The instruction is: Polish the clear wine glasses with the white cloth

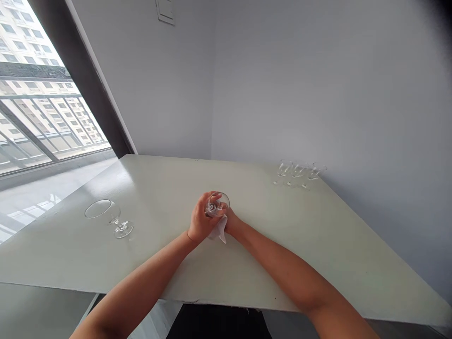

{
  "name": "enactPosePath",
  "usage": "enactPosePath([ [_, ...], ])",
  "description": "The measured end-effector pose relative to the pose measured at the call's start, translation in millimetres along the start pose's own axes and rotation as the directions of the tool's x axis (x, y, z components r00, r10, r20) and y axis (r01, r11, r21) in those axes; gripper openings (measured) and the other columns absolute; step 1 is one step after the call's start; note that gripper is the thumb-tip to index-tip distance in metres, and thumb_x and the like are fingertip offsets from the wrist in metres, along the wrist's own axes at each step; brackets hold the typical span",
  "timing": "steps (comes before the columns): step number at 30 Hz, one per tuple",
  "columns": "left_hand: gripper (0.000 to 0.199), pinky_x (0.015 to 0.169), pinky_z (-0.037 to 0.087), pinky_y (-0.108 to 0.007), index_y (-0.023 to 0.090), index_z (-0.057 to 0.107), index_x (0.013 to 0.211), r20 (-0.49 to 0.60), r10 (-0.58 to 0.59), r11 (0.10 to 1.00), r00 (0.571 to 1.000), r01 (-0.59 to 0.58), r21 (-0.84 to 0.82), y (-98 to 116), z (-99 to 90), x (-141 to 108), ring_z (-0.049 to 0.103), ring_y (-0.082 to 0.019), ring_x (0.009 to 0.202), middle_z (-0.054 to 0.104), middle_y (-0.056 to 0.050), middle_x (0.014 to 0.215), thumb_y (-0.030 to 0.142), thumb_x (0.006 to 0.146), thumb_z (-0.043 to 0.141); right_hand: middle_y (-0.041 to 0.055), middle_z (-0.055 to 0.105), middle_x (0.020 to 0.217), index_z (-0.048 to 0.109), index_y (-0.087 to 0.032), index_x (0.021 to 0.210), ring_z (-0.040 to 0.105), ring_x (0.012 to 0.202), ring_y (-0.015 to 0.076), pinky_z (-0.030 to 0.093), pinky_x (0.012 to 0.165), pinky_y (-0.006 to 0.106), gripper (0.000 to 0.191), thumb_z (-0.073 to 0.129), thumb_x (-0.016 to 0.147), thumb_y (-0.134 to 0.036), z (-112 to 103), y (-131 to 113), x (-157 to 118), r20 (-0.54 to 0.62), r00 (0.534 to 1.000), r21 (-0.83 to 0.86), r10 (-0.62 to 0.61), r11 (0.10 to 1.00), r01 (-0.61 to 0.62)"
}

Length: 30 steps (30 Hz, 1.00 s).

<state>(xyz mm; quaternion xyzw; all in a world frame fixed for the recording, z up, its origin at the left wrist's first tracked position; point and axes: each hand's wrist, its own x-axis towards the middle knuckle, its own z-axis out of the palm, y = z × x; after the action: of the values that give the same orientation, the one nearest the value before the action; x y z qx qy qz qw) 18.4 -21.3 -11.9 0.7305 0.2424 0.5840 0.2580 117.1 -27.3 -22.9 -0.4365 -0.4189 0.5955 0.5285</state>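
Observation:
Above the middle of the table, my left hand (202, 217) is wrapped around the bowl of a clear stemmed glass (219, 203), whose rim faces up toward me. My right hand (230, 219) is close against it on the far right side, mostly hidden behind the glass and a white cloth (219, 230). The cloth hangs below the glass between both hands, and my right fingers appear closed on it. How the right fingertips meet the glass is hidden.
Another stemmed glass (123, 229) stands on the left of the pale table (158, 188). Three stemmed glasses (298, 172) stand together at the far right corner, near the grey wall (318, 94). A window (42, 103) is on the left. The table's front edge runs beneath my forearms.

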Motion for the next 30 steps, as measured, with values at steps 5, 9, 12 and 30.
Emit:
enactPosePath([
  [5, 0.055, 0.079, 0.049, -0.037, 0.029, 0.03, 0.113, -0.037, -0.255, 0.927, 0.966, 0.233, -0.295, 3, -4.1, 7, 0.063, -0.018, 0.091, 0.053, -0.006, 0.113, 0.025, 0.071, 0.065, -0.0033, 0.044, 0.051, 0.047, -0.017, 0.057, 0.039, 0.049, 0.0095, 0.032, 0.048, 0.024, 0.025, 0.063, 0.063, -0.035, -2, -6, -3, 0.094, 0.992, 0.067, 0.089, 0.993, -0.096],
  [9, 0.062, 0.082, 0.047, -0.04, 0.026, 0.031, 0.119, 0.182, -0.47, 0.745, 0.864, 0.499, -0.442, 1, -17.6, 19, 0.062, -0.022, 0.093, 0.057, -0.009, 0.112, 0.03, 0.069, 0.066, -0.0014, 0.051, 0.055, 0.053, -0.016, 0.064, 0.046, 0.049, 0.0117, 0.037, 0.049, 0.027, 0.027, 0.067, 0.062, -0.038, -9, -17, -4, 0.082, 0.983, 0.04, 0.165, 0.985, -0.168],
  [12, 0.052, 0.087, 0.043, -0.04, 0.02, 0.047, 0.113, 0.432, -0.453, 0.697, 0.78, 0.612, -0.374, -3, -30.0, 28, 0.056, -0.025, 0.102, 0.063, -0.01, 0.101, 0.029, 0.066, 0.069, -0.0004, 0.053, 0.055, 0.054, -0.014, 0.064, 0.051, 0.05, 0.0137, 0.041, 0.049, 0.029, 0.03, 0.07, 0.06, -0.04, -19, -27, -3, 0.099, 0.973, -0.013, 0.211, 0.978, -0.21],
  [30, 0.027, 0.089, 0.045, -0.037, 0.017, 0.045, 0.077, -0.114, -0.771, 0.47, 0.627, 0.438, -0.766, -23, -21.9, 25, 0.061, -0.019, 0.094, 0.062, -0.003, 0.08, 0.017, 0.063, 0.069, 0.0049, 0.061, 0.074, 0.054, -0.019, 0.085, 0.054, 0.064, 0.0171, 0.034, 0.057, 0.027, 0.019, 0.048, 0.079, -0.036, 17, 10, -13, -0.007, 0.982, -0.85, -0.186, 0.519, 0.092],
])
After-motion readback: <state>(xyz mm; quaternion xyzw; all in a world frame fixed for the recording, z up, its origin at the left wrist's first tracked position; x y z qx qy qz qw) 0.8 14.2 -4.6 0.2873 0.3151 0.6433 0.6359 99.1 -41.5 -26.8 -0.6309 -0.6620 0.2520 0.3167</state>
